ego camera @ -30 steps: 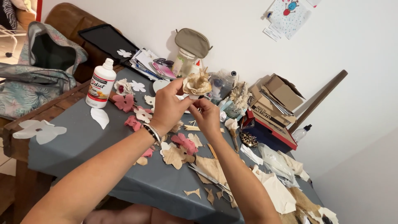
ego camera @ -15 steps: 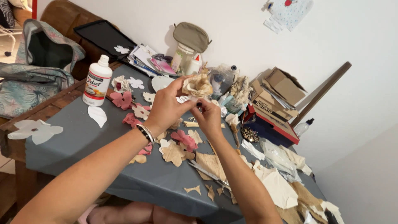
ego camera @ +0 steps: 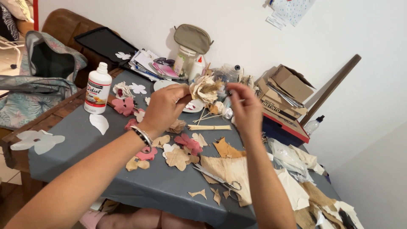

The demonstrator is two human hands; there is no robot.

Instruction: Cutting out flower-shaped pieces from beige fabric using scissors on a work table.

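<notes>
Left hand: the left hand (ego camera: 163,106) is closing around the base of a paper flower (ego camera: 204,88), fingers curled and gripping it, lifting it above the table (ego camera: 85,152).
Right hand: the right hand (ego camera: 246,108) is hovering just right of the flower, fingers loosely pinched; whether it is holding anything small I cannot tell.
Flower: cream and tan, crumpled petals, sitting in the air between both hands, in front of the jar (ego camera: 185,61).
Handling: it is looking very light, soft and easily crushed; petals would likely tear or flatten under pressure, so the bunched base under the petals seems the safest place to grip.
Containers: the clear jar is standing at the back with a grey pouch (ego camera: 193,38) resting on top; contents are unclear. A white bottle (ego camera: 97,89) with a white cap is standing upright at the left, closed. A small white squeeze bottle (ego camera: 196,70) is beside the jar. A stack of cardboard boxes (ego camera: 286,95) is sitting at the right, contents hidden.
Table: cut petals (ego camera: 186,144) in pink and tan are lying scattered, with scissors (ego camera: 218,178) near the front edge.
</notes>
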